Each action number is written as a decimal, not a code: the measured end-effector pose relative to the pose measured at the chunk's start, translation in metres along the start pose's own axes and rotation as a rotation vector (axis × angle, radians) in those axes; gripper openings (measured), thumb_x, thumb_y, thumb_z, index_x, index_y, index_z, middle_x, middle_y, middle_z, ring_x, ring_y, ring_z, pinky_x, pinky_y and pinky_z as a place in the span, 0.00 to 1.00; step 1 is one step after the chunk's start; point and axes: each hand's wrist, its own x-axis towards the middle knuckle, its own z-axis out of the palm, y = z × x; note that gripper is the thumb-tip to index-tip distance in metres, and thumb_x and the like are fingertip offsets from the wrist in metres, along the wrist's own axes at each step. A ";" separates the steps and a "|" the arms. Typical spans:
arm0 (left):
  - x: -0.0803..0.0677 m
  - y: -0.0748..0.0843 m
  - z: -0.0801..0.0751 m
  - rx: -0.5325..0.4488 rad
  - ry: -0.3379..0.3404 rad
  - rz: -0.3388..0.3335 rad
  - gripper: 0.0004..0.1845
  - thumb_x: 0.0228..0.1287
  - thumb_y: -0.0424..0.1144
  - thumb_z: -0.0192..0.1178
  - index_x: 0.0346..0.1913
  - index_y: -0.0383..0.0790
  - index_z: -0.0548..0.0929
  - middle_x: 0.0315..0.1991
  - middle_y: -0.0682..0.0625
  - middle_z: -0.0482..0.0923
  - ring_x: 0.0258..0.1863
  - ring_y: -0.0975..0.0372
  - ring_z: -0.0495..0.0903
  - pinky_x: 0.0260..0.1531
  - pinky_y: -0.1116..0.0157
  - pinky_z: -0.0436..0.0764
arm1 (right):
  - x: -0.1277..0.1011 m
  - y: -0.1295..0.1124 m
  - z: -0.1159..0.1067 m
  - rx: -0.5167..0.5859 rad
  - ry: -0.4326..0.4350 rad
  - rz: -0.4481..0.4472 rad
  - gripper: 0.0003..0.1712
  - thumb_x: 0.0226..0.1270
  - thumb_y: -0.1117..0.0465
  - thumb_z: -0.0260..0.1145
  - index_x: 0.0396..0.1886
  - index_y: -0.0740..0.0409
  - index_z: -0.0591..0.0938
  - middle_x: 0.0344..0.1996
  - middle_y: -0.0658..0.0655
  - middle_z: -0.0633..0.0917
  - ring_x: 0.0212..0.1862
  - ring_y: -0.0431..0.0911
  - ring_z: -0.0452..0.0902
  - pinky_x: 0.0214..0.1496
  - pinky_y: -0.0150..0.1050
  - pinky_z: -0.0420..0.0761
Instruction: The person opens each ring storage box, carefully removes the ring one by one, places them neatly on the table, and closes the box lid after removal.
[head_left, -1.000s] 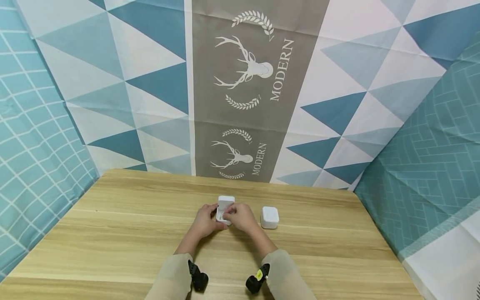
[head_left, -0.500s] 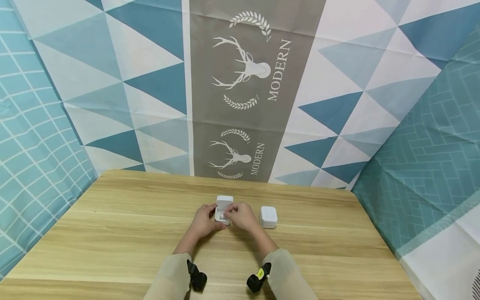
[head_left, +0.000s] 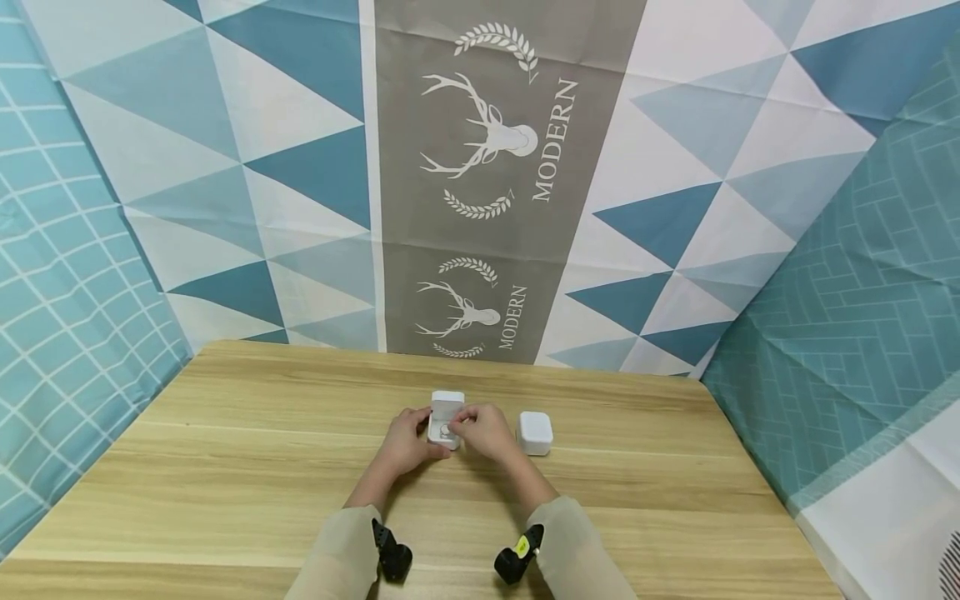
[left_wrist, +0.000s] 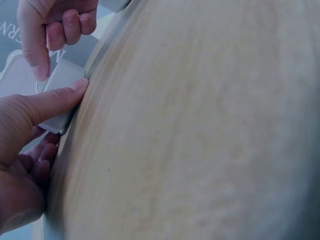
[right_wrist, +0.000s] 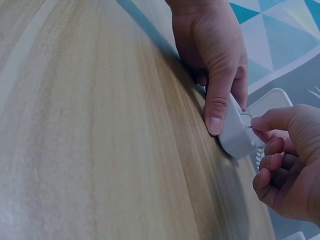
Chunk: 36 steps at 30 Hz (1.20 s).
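A small white ring box (head_left: pixel 447 406) stands on the wooden table with its lid raised. My left hand (head_left: pixel 407 442) grips the box from the left; in the left wrist view its thumb (left_wrist: pixel 65 97) lies along the box's near wall and its other fingers are partly hidden behind. A silvery ring (right_wrist: pixel 246 114) with a row of small stones sits upright in the box's insert. From the right, my right hand (head_left: pixel 483 429) reaches over the box and pinches the ring's edge between thumb and index finger. In the right wrist view its other fingers (right_wrist: pixel 275 162) are curled in.
A second white box (head_left: pixel 535 433), its lid down, stands right of my right hand. The wooden table (head_left: pixel 225 467) ends at a patterned cloth backdrop (head_left: pixel 495 208). Black cameras are strapped at both sleeves.
My right fingertips have shifted slightly up and right at the ring, so more of it shows. My left hand keeps its grip on the box. The head view has drifted slightly.
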 end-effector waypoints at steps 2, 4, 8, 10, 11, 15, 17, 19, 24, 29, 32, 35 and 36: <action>0.000 0.000 0.000 0.000 0.001 0.002 0.44 0.40 0.42 0.76 0.62 0.29 0.70 0.49 0.38 0.73 0.50 0.49 0.72 0.54 0.50 0.72 | 0.000 0.000 0.000 -0.003 0.003 -0.008 0.08 0.57 0.60 0.67 0.28 0.61 0.85 0.41 0.58 0.84 0.27 0.39 0.68 0.25 0.28 0.66; 0.000 0.001 0.000 -0.001 0.003 0.005 0.44 0.40 0.42 0.76 0.62 0.28 0.70 0.49 0.38 0.73 0.50 0.49 0.72 0.54 0.49 0.72 | -0.001 0.001 -0.001 -0.002 0.005 -0.013 0.08 0.57 0.60 0.67 0.28 0.61 0.85 0.41 0.58 0.84 0.28 0.38 0.68 0.26 0.28 0.67; -0.001 0.001 -0.001 -0.014 0.008 -0.006 0.44 0.40 0.42 0.76 0.62 0.29 0.70 0.49 0.38 0.73 0.50 0.49 0.71 0.55 0.50 0.72 | -0.002 0.000 -0.002 0.012 0.000 -0.005 0.08 0.57 0.59 0.67 0.29 0.61 0.85 0.40 0.57 0.84 0.26 0.38 0.68 0.24 0.28 0.67; -0.001 0.000 -0.001 -0.011 0.008 -0.004 0.44 0.40 0.42 0.76 0.62 0.29 0.70 0.49 0.38 0.73 0.50 0.49 0.71 0.55 0.49 0.72 | -0.002 -0.001 -0.003 0.014 -0.002 0.000 0.08 0.57 0.59 0.67 0.29 0.60 0.85 0.39 0.57 0.84 0.25 0.38 0.67 0.23 0.28 0.67; 0.000 0.000 -0.001 -0.013 0.008 -0.010 0.44 0.40 0.42 0.76 0.63 0.29 0.70 0.50 0.38 0.73 0.51 0.49 0.71 0.55 0.50 0.71 | -0.003 -0.001 -0.004 0.015 -0.003 0.006 0.08 0.57 0.59 0.67 0.29 0.60 0.86 0.39 0.56 0.84 0.24 0.38 0.67 0.23 0.28 0.66; 0.000 -0.002 0.000 -0.003 0.005 -0.008 0.44 0.40 0.42 0.76 0.63 0.29 0.69 0.50 0.38 0.73 0.51 0.48 0.71 0.55 0.49 0.71 | -0.005 -0.002 -0.005 0.012 -0.001 0.002 0.07 0.57 0.60 0.67 0.28 0.59 0.85 0.38 0.56 0.84 0.24 0.38 0.66 0.22 0.28 0.66; 0.001 -0.002 0.001 -0.006 0.005 -0.013 0.44 0.40 0.42 0.76 0.63 0.30 0.69 0.50 0.38 0.73 0.52 0.48 0.70 0.56 0.49 0.71 | -0.006 -0.002 -0.005 0.018 0.000 0.001 0.07 0.57 0.60 0.67 0.28 0.60 0.85 0.38 0.56 0.84 0.24 0.38 0.66 0.22 0.28 0.66; 0.001 -0.002 0.000 -0.004 0.007 -0.004 0.44 0.40 0.42 0.76 0.63 0.29 0.70 0.50 0.38 0.73 0.52 0.48 0.71 0.56 0.49 0.71 | -0.007 -0.002 -0.005 0.027 -0.001 0.006 0.07 0.57 0.60 0.67 0.28 0.59 0.85 0.38 0.55 0.84 0.23 0.37 0.66 0.22 0.28 0.66; 0.001 -0.003 0.000 -0.007 0.010 0.005 0.45 0.39 0.42 0.77 0.62 0.29 0.70 0.49 0.37 0.73 0.51 0.48 0.71 0.55 0.49 0.70 | -0.008 -0.002 -0.006 0.025 0.001 0.006 0.07 0.57 0.60 0.67 0.29 0.59 0.85 0.37 0.55 0.85 0.24 0.37 0.67 0.23 0.28 0.67; 0.001 -0.001 0.000 -0.013 0.002 0.003 0.44 0.39 0.42 0.76 0.63 0.30 0.70 0.49 0.39 0.74 0.50 0.49 0.71 0.55 0.49 0.71 | -0.008 -0.001 -0.007 0.021 0.003 0.014 0.07 0.57 0.59 0.67 0.28 0.59 0.85 0.36 0.55 0.84 0.23 0.38 0.66 0.23 0.28 0.66; 0.000 -0.001 0.001 -0.011 0.004 0.009 0.44 0.39 0.42 0.77 0.62 0.30 0.70 0.48 0.39 0.74 0.49 0.50 0.72 0.54 0.49 0.71 | -0.008 0.000 -0.008 0.026 0.002 0.018 0.08 0.57 0.59 0.67 0.29 0.60 0.85 0.33 0.53 0.83 0.22 0.37 0.65 0.21 0.28 0.65; 0.001 -0.001 0.000 -0.007 0.010 0.016 0.44 0.38 0.42 0.77 0.62 0.30 0.71 0.47 0.39 0.75 0.48 0.51 0.72 0.53 0.50 0.72 | -0.008 0.000 -0.008 0.024 0.002 0.017 0.07 0.57 0.59 0.67 0.29 0.59 0.85 0.25 0.49 0.80 0.21 0.37 0.64 0.21 0.28 0.64; 0.001 -0.001 0.000 -0.002 0.012 0.019 0.44 0.38 0.42 0.77 0.62 0.30 0.71 0.47 0.40 0.75 0.47 0.52 0.72 0.53 0.51 0.72 | -0.009 -0.001 -0.009 0.024 0.003 0.016 0.07 0.56 0.59 0.67 0.29 0.59 0.85 0.23 0.48 0.78 0.21 0.37 0.64 0.20 0.28 0.63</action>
